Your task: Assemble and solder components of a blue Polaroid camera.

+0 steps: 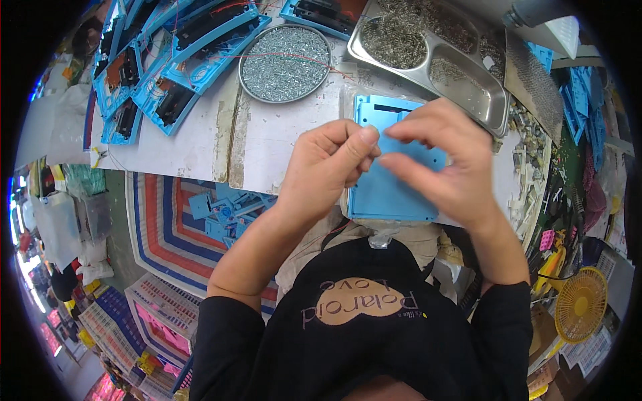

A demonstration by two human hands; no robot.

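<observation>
A flat light-blue plastic casing (393, 195) lies on the table edge in front of me, with a dark slot near its far end. Over its left side my left hand (332, 159) is closed in a pinch, thumb against the fingers. Whatever sits between those fingertips is hidden or too small to name. My right hand (449, 155) hovers over the casing's right side, slightly blurred. Its thumb and fingers are apart, and nothing shows between them. The fingertips of both hands are close together.
A round tray (284, 63) of small silvery parts stands at the back. Behind the casing sits a compartmented metal tray (500, 110) of small metal pieces. Blue casings with wires (164, 100) pile up at the far left. A striped bag (157, 230) holds blue parts below the table.
</observation>
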